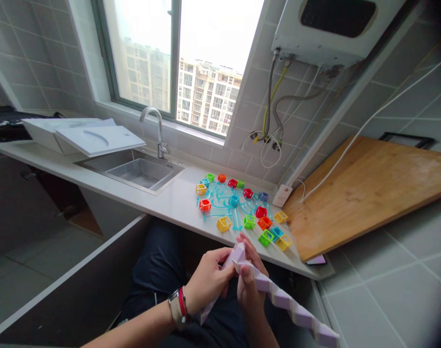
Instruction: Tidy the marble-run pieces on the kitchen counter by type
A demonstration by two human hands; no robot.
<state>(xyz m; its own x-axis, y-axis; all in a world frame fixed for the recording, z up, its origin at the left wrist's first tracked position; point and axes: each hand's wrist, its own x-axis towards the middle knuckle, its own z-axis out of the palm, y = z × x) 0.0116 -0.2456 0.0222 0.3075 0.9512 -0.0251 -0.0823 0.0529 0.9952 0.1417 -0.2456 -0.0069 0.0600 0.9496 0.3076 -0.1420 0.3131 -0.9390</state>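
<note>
A long jointed strip of lilac and white wedge-shaped segments is held in both hands above my lap. My left hand, with a watch and a red band at its wrist, grips the strip near its bend, thumb and fingers closed. My right hand wraps round the strip just beside it, the thumb pressed on a segment. One part of the strip hangs below my left hand, while the longer part slants down to the lower right. Beyond the hands, open-frame plastic cubes, among them a yellow cube and a green cube, stand on the counter.
Turquoise plastic pieces lie among the cubes on the white counter. To the left are a sink, a faucet and a white box. A wooden board with a white cable over it stands at right.
</note>
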